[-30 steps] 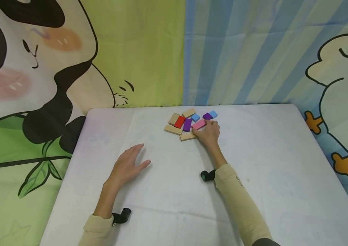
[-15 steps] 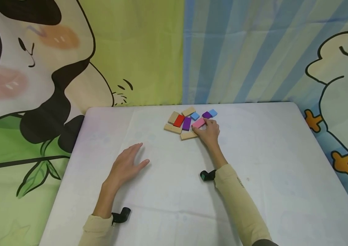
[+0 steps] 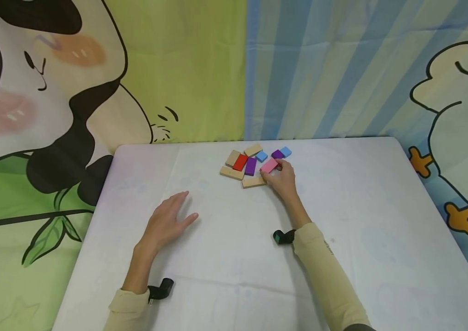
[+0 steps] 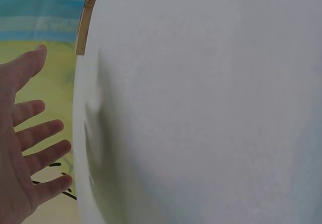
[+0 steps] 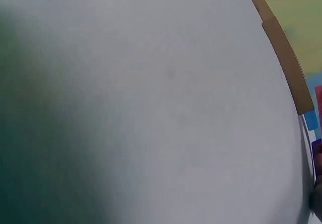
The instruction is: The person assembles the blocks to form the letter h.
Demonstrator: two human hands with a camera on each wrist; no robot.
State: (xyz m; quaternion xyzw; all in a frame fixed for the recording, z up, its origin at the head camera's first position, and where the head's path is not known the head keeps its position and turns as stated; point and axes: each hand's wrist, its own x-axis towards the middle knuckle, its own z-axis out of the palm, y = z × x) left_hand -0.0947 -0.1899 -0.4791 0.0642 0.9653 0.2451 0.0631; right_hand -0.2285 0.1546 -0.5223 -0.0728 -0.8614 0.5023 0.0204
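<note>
My right hand [image 3: 284, 180] pinches a pink block [image 3: 268, 165] between thumb and fingers, at the right side of a loose group of flat blocks. Just in front of that hand lies a plain wood block [image 3: 253, 183]. A purple block [image 3: 250, 166] and a blue block [image 3: 261, 156] are to its left. Behind the hand lie another purple block [image 3: 277, 154] and a small blue block [image 3: 285, 151]. In the right wrist view only a sliver of the pink block [image 5: 318, 97] shows. My left hand [image 3: 166, 222] holds nothing, its fingers spread above the table.
A red block [image 3: 240, 162] lies among further plain wood blocks [image 3: 231, 173] on the group's left. The white-covered table [image 3: 234, 257] ends at the back against a printed curtain [image 3: 184, 82]. Black wrist cameras [image 3: 160, 288] stick out from both sleeves.
The pink block has shifted slightly right and toward me in my right hand, away from the purple block. The right forearm has moved a little right; the left hand has drifted slightly left.
</note>
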